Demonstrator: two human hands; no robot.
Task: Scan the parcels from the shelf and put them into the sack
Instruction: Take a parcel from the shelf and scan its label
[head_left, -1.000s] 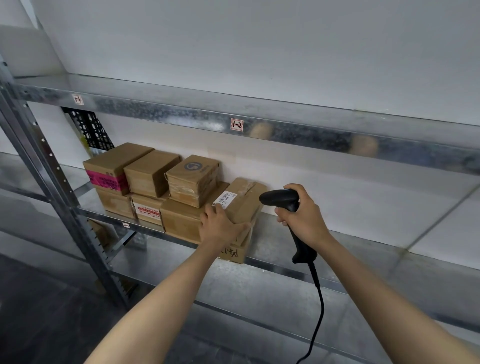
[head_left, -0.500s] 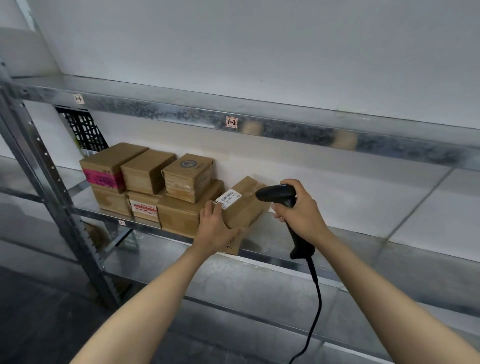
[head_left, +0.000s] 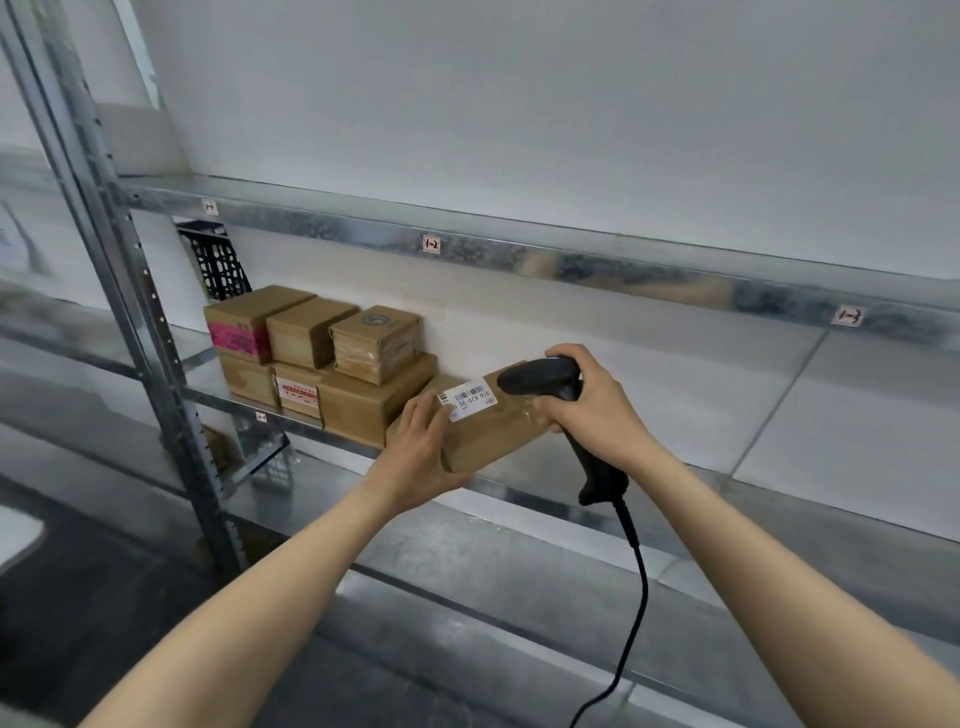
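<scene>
My left hand (head_left: 418, 452) grips a brown cardboard parcel (head_left: 491, 434) by its near left corner and holds it tilted at the front edge of the metal shelf (head_left: 675, 467). A white barcode label (head_left: 467, 397) faces up on its top. My right hand (head_left: 592, 410) is closed around the handle of a black corded barcode scanner (head_left: 545, 376), whose head points left at the label from just beside it. A stack of several more brown parcels (head_left: 332, 358) stands on the shelf to the left. No sack is in view.
A steel upright (head_left: 130, 291) rises at the left. An upper shelf beam (head_left: 519, 254) runs overhead with tags 1-1, 1-2, 1-3. A black plastic crate (head_left: 215, 262) stands behind the stack. The scanner cable (head_left: 631, 597) hangs down past a lower shelf (head_left: 519, 597).
My left hand has drawn the parcel off the stack's side toward the shelf edge and turned its label up. The scanner head has come closer to the label.
</scene>
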